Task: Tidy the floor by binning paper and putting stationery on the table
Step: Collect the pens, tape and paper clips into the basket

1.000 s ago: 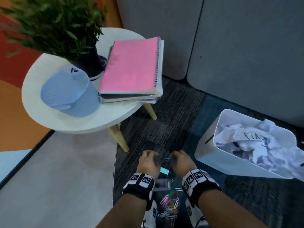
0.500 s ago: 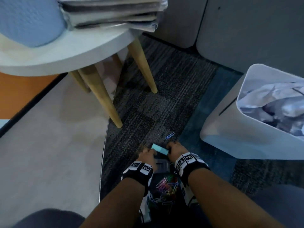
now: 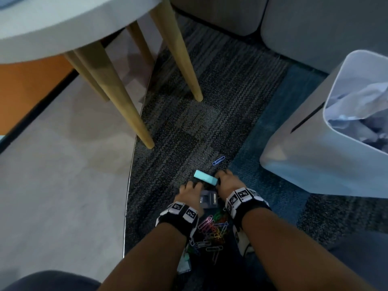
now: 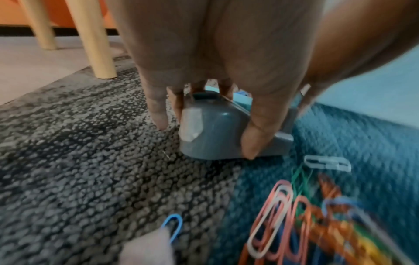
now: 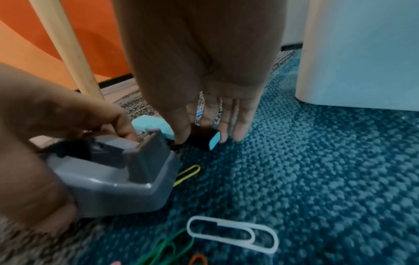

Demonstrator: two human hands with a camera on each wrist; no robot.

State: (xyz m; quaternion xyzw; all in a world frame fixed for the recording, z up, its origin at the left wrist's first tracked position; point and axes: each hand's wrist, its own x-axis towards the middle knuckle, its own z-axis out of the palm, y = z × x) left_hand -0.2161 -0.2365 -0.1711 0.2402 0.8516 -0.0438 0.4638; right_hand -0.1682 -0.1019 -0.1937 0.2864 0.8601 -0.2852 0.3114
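Observation:
My left hand grips a grey plastic dispenser that stands on the carpet, thumb on one side and fingers on the other. Just beyond it lies a teal block. My right hand pinches a small black piece with a teal end between thumb and fingers, low on the floor. A heap of coloured paper clips lies between my wrists. One blue clip lies alone ahead of my hands.
A white bin holding crumpled paper stands at the right. The round white table overhangs the top left on wooden legs. Grey panels close off the back. A white clip lies near my right wrist.
The view has dipped toward the floor, so the tabletop has slid out of sight. Both hands have drawn back from the lone blue clip onto the dispenser and the teal block.

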